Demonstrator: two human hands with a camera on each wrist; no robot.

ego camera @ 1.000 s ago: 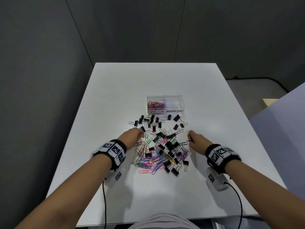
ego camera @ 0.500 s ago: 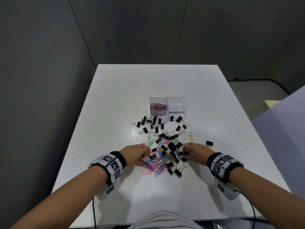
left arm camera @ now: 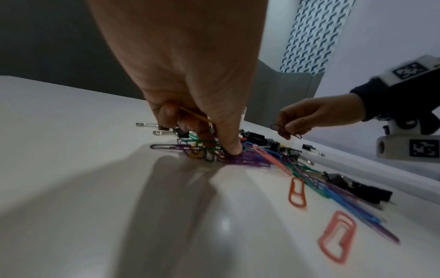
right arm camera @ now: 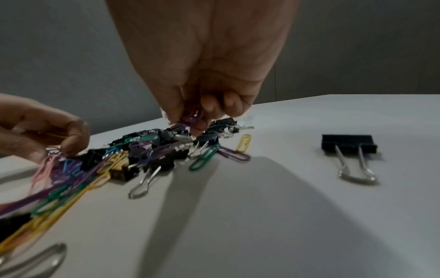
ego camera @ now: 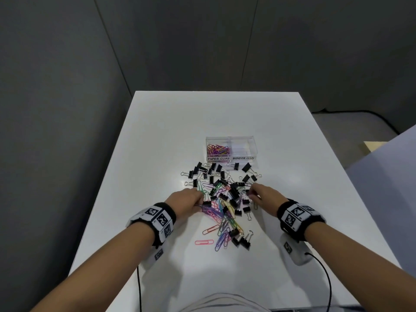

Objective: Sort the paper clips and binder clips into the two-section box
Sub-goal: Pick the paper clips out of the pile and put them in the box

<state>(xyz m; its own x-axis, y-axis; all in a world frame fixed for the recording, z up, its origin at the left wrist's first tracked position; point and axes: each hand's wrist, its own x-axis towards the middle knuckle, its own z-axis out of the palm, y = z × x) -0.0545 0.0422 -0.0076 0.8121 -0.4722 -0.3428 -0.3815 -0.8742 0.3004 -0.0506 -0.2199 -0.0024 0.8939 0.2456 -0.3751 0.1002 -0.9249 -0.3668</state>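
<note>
Clear two-section box sits mid-table on the white table, just beyond the clip pile; front labels read "PAPER CLIPS" on its left section and "BINDER CLIPS" on its right; left section holds a bunch of coloured paper clips; right section looks bare through the clear wall.

Mixed pile between box and person: black binder clips mostly at the far side next to the box, coloured paper clips tangled nearer; a pink paper clip and an orange one lie apart at the near-left edge; one binder clip lies on its own to the right in the right wrist view.

Left hand at the pile's left edge; fingers curled; a yellow paper clip pinched between thumb and curled fingers; one fingertip pressed down onto purple and green clips on the table.

Right hand at the pile's right edge, lifted just off the table; fingers curled, pinching a small bunch of paper clips, purple and dark ones visible; exact count not readable, frame is blurred.

Both wrists carry black bands with square black-and-white marker tags; no readable text on them; a cable runs from the right wrist unit.
</note>
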